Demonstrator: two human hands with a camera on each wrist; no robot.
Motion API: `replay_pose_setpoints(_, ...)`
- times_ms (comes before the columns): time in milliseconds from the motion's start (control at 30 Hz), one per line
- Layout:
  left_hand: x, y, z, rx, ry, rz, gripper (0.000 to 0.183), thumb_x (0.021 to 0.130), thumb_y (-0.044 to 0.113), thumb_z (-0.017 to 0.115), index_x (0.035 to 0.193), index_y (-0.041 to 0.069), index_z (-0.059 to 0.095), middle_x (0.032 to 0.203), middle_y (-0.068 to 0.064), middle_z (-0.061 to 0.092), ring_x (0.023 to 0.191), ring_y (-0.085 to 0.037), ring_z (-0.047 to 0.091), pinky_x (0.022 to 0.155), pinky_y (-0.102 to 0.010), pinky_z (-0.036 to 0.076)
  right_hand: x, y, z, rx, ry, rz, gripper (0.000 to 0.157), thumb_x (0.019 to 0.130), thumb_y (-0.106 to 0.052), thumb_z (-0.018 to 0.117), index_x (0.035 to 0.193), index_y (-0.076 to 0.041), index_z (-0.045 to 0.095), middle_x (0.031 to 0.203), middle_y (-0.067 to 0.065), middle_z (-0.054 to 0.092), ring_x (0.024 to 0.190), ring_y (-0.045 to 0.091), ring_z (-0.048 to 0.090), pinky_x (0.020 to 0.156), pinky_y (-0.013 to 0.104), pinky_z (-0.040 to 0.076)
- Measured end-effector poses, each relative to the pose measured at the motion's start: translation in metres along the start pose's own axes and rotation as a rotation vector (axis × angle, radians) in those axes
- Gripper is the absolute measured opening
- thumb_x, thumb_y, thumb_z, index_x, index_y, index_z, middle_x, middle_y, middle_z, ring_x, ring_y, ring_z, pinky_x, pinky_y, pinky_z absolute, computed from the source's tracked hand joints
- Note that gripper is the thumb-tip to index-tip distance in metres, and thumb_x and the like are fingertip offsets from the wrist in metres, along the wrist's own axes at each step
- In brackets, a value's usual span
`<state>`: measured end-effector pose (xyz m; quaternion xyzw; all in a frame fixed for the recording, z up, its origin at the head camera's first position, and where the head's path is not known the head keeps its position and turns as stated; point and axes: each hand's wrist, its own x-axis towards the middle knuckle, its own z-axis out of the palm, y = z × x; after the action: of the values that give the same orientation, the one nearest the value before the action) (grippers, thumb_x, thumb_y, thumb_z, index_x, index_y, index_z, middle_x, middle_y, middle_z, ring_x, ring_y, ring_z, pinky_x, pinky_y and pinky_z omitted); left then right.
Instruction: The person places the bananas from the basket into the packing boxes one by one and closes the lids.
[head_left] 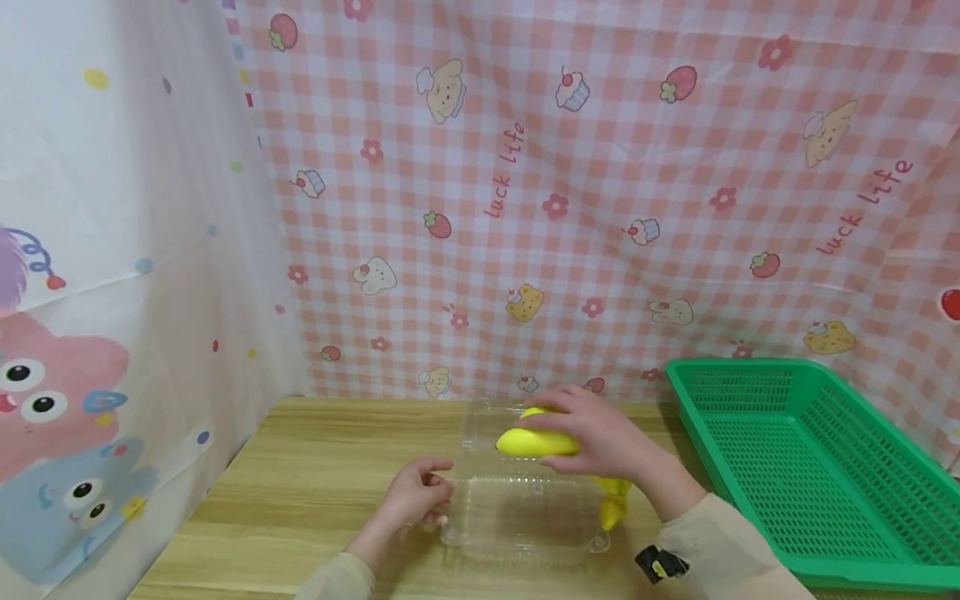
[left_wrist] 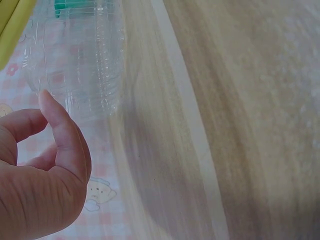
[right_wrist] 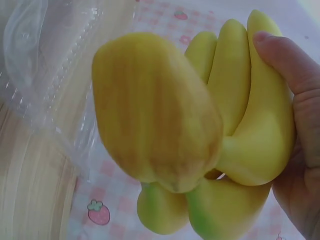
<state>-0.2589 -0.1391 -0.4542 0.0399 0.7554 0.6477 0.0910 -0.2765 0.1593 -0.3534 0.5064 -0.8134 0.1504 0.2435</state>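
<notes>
A bunch of yellow bananas (right_wrist: 230, 80) is gripped by my right hand (head_left: 600, 437), its thumb lying along one banana in the right wrist view. The thick stem end (right_wrist: 155, 110), streaked brown, faces the right wrist camera. In the head view the bunch is held above a clear plastic clamshell box (head_left: 525, 517), which stands with its lid (head_left: 487, 425) folded back toward the cloth. Beside the box's left edge is my left hand (head_left: 417, 493), fingers loosely bent and nothing held. Whether a fingertip touches the plastic I cannot tell.
A green slatted basket (head_left: 813, 483) stands at the right of the wooden table (head_left: 315, 483). Behind the table hangs a pink checked cloth (head_left: 480, 250), and a white patterned cloth (head_left: 180, 275) hangs at the left.
</notes>
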Motion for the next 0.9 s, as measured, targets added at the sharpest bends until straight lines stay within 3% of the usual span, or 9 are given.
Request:
replay_pose_setpoints(433,-0.001,0.003,0.000,0.011,0.001,-0.007,0.048,0.088,-0.008,0.061,0.134,-0.013,0.047,0.086,-0.008,0.054,0.066,-0.015,0.056,0.050,-0.022,0.054,0.015,-0.011,0.024,-0.111,-0.088,-0.069,0.052,0.075,-0.031,0.086,0.124,-0.024,0.069,0.128,0.003,0.061,0.117,0.027,0.054,0.096,0.045,0.050)
replay_pose_setpoints(667,-0.001,0.002,0.000,0.007,-0.005,-0.021,0.047,0.090,-0.005,0.062,0.135,-0.012,0.048,0.088,-0.008,0.054,0.067,-0.016,0.056,0.052,-0.023,0.054,0.019,-0.019,0.038,-0.133,-0.145,-0.065,0.053,0.075,-0.032,0.087,0.125,-0.028,0.068,0.131,-0.002,0.059,0.120,0.023,0.051,0.097,0.044,0.049)
replay_pose_setpoints(900,0.001,0.000,0.000,-0.002,-0.009,-0.015,0.047,0.090,-0.004,0.063,0.134,-0.012,0.048,0.088,-0.008,0.054,0.067,-0.015,0.056,0.052,-0.023,0.054,0.019,-0.023,0.053,-0.149,-0.145,-0.089,0.051,0.074,-0.029,0.087,0.123,-0.028,0.070,0.131,0.000,0.059,0.118,0.023,0.052,0.099,0.043,0.048)
